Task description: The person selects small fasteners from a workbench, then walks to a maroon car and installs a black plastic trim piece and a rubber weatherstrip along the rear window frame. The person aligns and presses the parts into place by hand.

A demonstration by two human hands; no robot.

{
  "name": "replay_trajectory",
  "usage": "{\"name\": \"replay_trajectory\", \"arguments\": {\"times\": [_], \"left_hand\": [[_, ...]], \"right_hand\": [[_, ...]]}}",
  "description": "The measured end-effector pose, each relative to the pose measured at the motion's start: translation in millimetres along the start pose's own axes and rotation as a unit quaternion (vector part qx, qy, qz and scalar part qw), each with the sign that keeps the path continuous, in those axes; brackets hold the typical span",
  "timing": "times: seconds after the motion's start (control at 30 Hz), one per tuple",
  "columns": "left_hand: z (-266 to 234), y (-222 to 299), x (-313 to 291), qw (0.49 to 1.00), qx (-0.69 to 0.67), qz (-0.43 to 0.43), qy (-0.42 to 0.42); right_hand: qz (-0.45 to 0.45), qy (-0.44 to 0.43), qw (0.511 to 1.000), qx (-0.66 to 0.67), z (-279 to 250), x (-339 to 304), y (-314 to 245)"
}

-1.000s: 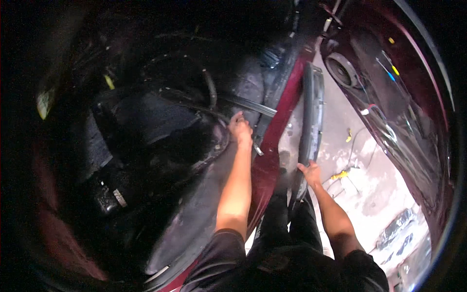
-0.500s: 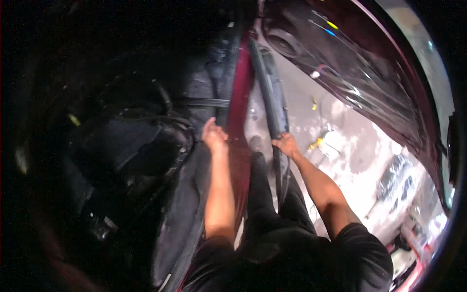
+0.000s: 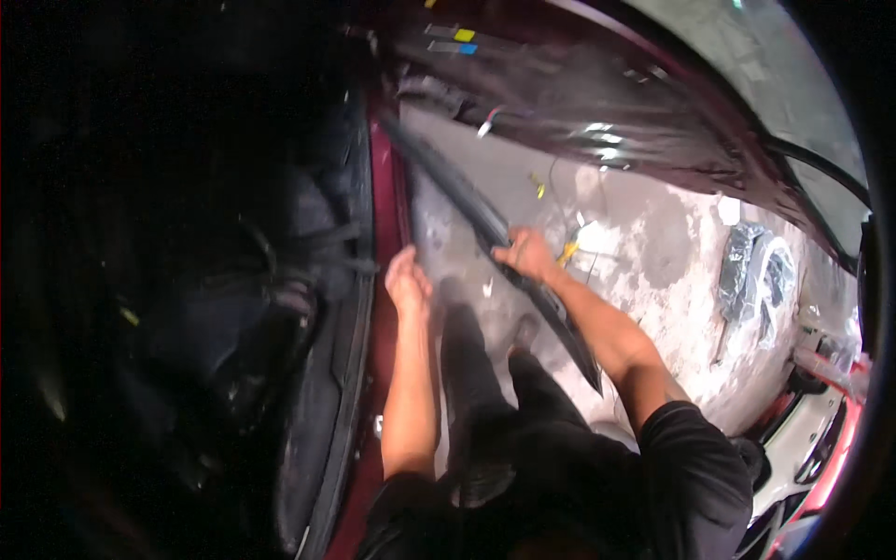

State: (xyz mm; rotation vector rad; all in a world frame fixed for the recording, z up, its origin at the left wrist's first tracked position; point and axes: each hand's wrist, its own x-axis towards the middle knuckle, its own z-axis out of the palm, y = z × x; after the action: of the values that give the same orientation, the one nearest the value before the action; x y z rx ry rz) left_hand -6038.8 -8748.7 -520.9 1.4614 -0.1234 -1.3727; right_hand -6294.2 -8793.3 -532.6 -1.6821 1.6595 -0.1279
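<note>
Two hands work at an open dark-red car (image 3: 385, 177). The right hand (image 3: 528, 254) is clamped on a long black trim strip (image 3: 485, 224) slanting over the stained concrete floor (image 3: 653, 252), carrying its weight; the left hand (image 3: 409, 285), fingers together, braces on the sill (image 3: 381, 327) for balance.

A long, dark, narrow trim strip (image 3: 485, 224) was held slanted beside the maroon door sill (image 3: 385, 177), its upper end near the sill and its lower end angled away.
</note>
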Motion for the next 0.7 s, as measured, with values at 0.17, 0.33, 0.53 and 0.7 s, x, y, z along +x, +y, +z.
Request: {"name": "replay_trajectory", "arguments": {"times": [0.17, 0.33, 0.53, 0.7], "left_hand": [[24.1, -63.0, -40.3, 0.987, 0.107, -0.065, -0.1], [29.1, -95.1, -58.7, 0.932, 0.305, 0.098, -0.167], [57.2, -39.3, -102.2, 0.825, 0.408, 0.16, -0.357], [97.8, 15.1, -122.9, 0.665, 0.499, 0.115, -0.544]], "right_hand": [[-0.013, -0.023, 0.999, -0.031, -54.7, -42.2, -4.9], [-0.03, -0.071, 0.992, -0.099, -97.7, -95.3, -20.8], [0.037, -0.146, 0.98, -0.133, -132.1, -170.4, -16.1], [0.072, -0.15, 0.983, -0.081, -173.1, -225.6, -42.2]]}}
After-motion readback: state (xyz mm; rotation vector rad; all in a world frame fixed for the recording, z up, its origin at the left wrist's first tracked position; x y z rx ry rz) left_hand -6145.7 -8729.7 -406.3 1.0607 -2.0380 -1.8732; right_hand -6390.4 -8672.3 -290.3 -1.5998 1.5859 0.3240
